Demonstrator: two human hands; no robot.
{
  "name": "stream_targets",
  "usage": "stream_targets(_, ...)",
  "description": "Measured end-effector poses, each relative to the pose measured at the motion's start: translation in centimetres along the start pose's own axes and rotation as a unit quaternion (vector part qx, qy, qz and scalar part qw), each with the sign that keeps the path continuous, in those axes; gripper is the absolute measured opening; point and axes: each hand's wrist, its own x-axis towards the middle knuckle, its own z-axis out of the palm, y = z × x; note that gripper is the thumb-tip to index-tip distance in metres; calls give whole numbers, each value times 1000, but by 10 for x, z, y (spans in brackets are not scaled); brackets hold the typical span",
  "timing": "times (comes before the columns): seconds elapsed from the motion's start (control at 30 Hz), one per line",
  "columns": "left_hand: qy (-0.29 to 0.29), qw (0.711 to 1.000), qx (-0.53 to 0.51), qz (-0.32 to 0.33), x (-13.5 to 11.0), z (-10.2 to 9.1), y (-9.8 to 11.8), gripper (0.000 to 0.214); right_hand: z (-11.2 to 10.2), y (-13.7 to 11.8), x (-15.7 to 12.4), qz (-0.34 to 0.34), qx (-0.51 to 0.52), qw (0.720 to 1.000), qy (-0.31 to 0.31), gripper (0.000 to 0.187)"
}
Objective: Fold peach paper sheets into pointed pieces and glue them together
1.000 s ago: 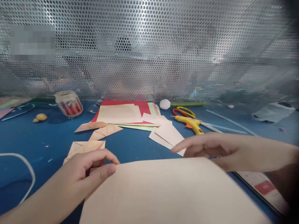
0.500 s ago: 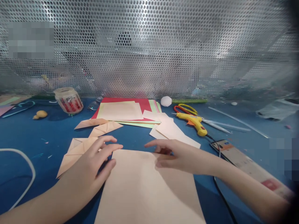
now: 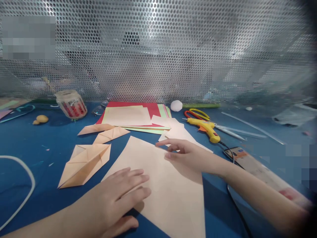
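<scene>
A large peach paper sheet [image 3: 170, 188] lies turned at an angle on the blue table [image 3: 49, 142]. My left hand [image 3: 119, 195] rests flat on the sheet's near left part, fingers stretched out. My right hand [image 3: 184, 153] touches the sheet's far edge with its fingers loosely extended. A folded peach paper piece [image 3: 84, 163] lies just left of the sheet, apart from both hands.
Two smaller folded papers [image 3: 104, 132] and a stack of coloured sheets [image 3: 133, 115] lie behind. A yellow glue gun [image 3: 205, 128], scissors [image 3: 198, 114], a white ball [image 3: 176, 105], a jar [image 3: 71, 104], a phone [image 3: 260, 172] and a white cord [image 3: 22, 185] surround them. A perforated metal screen [image 3: 158, 49] closes the back.
The sheet has been rotated so one corner points away. My left hand slid from its far corner back onto its near left part. My right hand stayed at the far edge.
</scene>
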Motion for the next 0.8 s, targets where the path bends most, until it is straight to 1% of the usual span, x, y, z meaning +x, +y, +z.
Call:
stream_targets(0.07, 37, 999, 19, 27, -1, 1, -1, 36, 0, -5, -3, 48, 55, 997, -25, 47)
stream_targets(0.17, 63, 996, 49, 52, -2, -1, -1, 36, 1, -10, -8, 109, 132, 984, -59, 52)
stream_targets(0.27, 87, 993, 64, 46, -5, -6, 0, 43, 1, -13, -12, 137, 157, 976, -67, 51)
stream_targets(0.33, 116, 991, 59, 23, -8, -8, 0, 45, -1, -15, -14, 139, 148, 977, -67, 49)
stream_targets(0.4, 143, 989, 30, -21, -9, -12, 1, 34, -5, -20, -17, 122, 128, 982, -59, 43)
stream_targets(0.5, 185, 975, -35, -118, -5, -23, 6, 15, -15, -32, -26, 70, 97, 993, -18, 35)
stream_targets(0.53, 195, 966, -59, -156, -3, -28, 9, 12, -18, -36, -31, 52, 92, 994, 0, 33)
stream_targets(0.57, 200, 957, -84, -195, -1, -33, 13, 14, -20, -40, -36, 36, 90, 995, 16, 32)
stream_targets(0.6, 196, 946, -111, -235, 1, -39, 17, 21, -22, -44, -42, 23, 90, 995, 30, 32)
stream_targets(0.7, 153, 903, -191, -353, 4, -50, 27, 40, -20, -49, -58, 5, 95, 994, 60, 37)
stream_targets(0.77, 118, 882, -235, -391, 4, -53, 28, 44, -16, -48, -66, 1, 67, 995, 76, 46)
stream_targets(0.8, 102, 878, -258, -390, 4, -53, 27, 45, -13, -47, -69, -2, 44, 995, 84, 50)
